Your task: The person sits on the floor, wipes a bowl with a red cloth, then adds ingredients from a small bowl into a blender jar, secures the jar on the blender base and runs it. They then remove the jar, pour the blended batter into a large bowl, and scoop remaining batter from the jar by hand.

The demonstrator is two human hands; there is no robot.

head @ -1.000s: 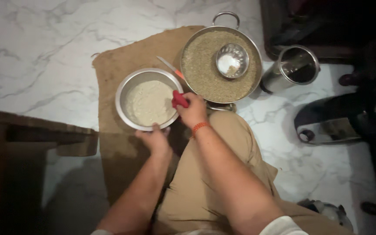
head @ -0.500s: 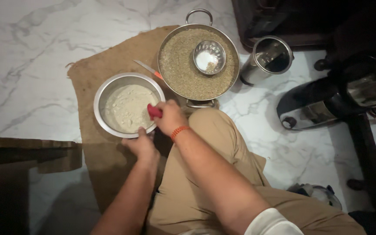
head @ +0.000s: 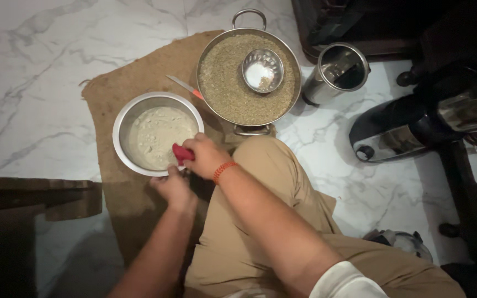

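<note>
red handle gripped at the bowl's near rim

the right hand [head: 204,155] is closed around a red handle [head: 181,153]; its fingers [head: 193,144] wrap over the handle, which sticks out to the left of them and sits right at the near rim of the bowl [head: 121,118]. the working end of the tool is hidden, so what kind of tool it is cannot be told. an orange band [head: 223,169] circles the right wrist.

the left hand [head: 172,187] is just below the handle, its fingers [head: 173,171] pressed against the bowl's near edge, curled on the rim and holding it.

the bowl is round steel and lies directly ahead of both sets of fingers. it holds a pale, creamy batter [head: 158,137] with a lumpy surface, covering the bottom and part way up the wall.

beyond the right fingers and a little to their right stands a wide steel pan [head: 208,47] with loop handles, filled nearly level with small greenish-brown grains [head: 224,88]. a small steel cup [head: 263,70] rests on the grains, with white powder and a pinch of brown in it.

a knife [head: 185,86] with an orange grip lies between bowl and pan, well ahead of the fingers. bowl, pan and knife sit on a brown sack mat [head: 139,72] spread on the marble floor [head: 28,83].

far to the right of the fingers, a steel jar [head: 338,72] lies tipped, mouth open; its inside is dark. further right is a dark mixer base [head: 393,135].
</note>
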